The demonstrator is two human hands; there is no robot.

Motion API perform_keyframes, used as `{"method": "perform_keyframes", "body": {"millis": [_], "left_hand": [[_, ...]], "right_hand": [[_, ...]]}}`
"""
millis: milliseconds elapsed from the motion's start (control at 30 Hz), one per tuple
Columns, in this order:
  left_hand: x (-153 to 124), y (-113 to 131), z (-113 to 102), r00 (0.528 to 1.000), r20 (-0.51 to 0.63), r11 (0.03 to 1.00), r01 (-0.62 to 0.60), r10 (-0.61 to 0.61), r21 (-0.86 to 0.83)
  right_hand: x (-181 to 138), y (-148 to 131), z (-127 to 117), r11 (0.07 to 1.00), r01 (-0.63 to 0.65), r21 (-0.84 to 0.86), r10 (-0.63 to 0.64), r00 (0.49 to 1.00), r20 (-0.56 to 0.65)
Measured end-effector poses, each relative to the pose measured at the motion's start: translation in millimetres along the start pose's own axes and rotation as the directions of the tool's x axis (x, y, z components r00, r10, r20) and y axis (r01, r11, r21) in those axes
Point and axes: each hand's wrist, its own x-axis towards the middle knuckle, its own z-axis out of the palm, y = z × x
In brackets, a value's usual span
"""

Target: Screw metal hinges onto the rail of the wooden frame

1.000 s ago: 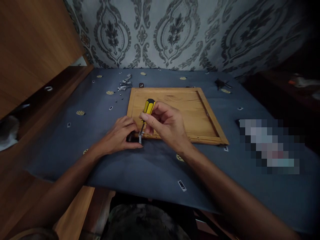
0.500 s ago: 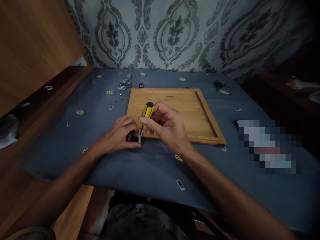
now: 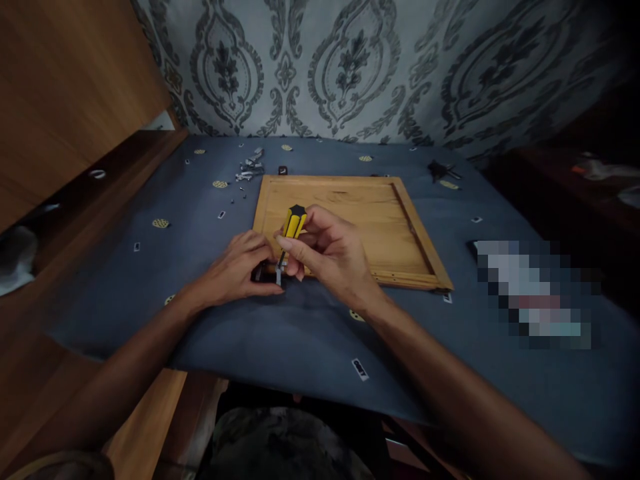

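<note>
Operating remotely, I judge the bracket at the panel's near edge unfinished, screwdriver tip at it; right hand pinches screwdriver, left hand half-curled at bracket, grip unclear; other fittings lie loose on bench.

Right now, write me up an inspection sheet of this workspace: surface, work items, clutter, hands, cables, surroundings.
Surface: blue patterned cloth, slightly creased.
Work items: yellow-and-black screwdriver, slanting down to a metal fitting at the near left of a framed wooden panel.
Clutter: pile of metal parts past the panel's far left corner, small loose pieces beside it; dark object at far right; pixelated item at right, unidentifiable.
Hands: right hand grips the screwdriver; left hand is at the fitting, its hold partly hidden.
Cables: nothing seen.
Surroundings: ornate patterned backdrop behind; wooden furniture at left; right side dark.
</note>
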Motion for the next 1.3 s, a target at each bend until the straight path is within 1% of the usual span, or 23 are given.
{"method": "perform_keyframes", "body": {"millis": [167,267,333,500,633,733,867,933,1100,1300], "left_hand": [[0.3,-0.6,1.3,1.000,0.000,0.999,0.002,-0.002,0.033],[0.5,-0.3,0.8,1.000,0.001,0.999,-0.007,0.007,0.044],[0.5,-0.1,0.1,1.000,0.005,0.999,-0.008,0.007,0.048],[0.0,-0.7,0.5,1.000,-0.003,0.999,0.000,0.000,0.045],[-0.4,-1.0,1.0,1.000,0.004,0.999,0.007,-0.007,0.039],[-0.4,-0.7,0.8,1.000,0.004,0.999,0.012,-0.012,0.036],[-0.4,-0.4,0.1,1.000,0.005,1.000,0.010,-0.011,0.024],[-0.4,-0.4,-0.1,1.000,0.000,1.000,0.006,-0.006,0.016],[-0.2,-1.2,0.8,1.000,-0.016,1.000,-0.005,0.006,0.026],[-0.3,-0.9,0.7,1.000,-0.013,1.000,-0.008,0.008,0.018]], "right_hand": [[1.3,-1.3,-2.0,1.000,-0.010,0.022,0.009,1.000,0.013],[0.9,-1.5,-3.4,1.000,0.010,0.003,-0.010,0.999,0.038],[0.7,-0.3,-4.2,1.000,0.017,-0.022,-0.016,0.999,0.033],[0.9,3.2,-4.7,0.999,-0.007,-0.036,0.005,0.998,-0.057],[1.9,3.4,-3.9,0.999,0.013,-0.032,-0.015,0.997,-0.071],[2.9,1.9,-2.3,0.998,0.059,-0.024,-0.061,0.995,-0.085],[4.1,-1.2,-2.6,0.988,0.156,-0.012,-0.155,0.971,-0.179],[4.4,-2.3,-4.2,0.986,0.164,-0.034,-0.167,0.964,-0.204],[4.4,-1.1,-6.8,0.988,0.117,-0.098,-0.133,0.975,-0.177],[4.0,0.7,-3.6,0.991,0.111,-0.072,-0.121,0.981,-0.154]]}}
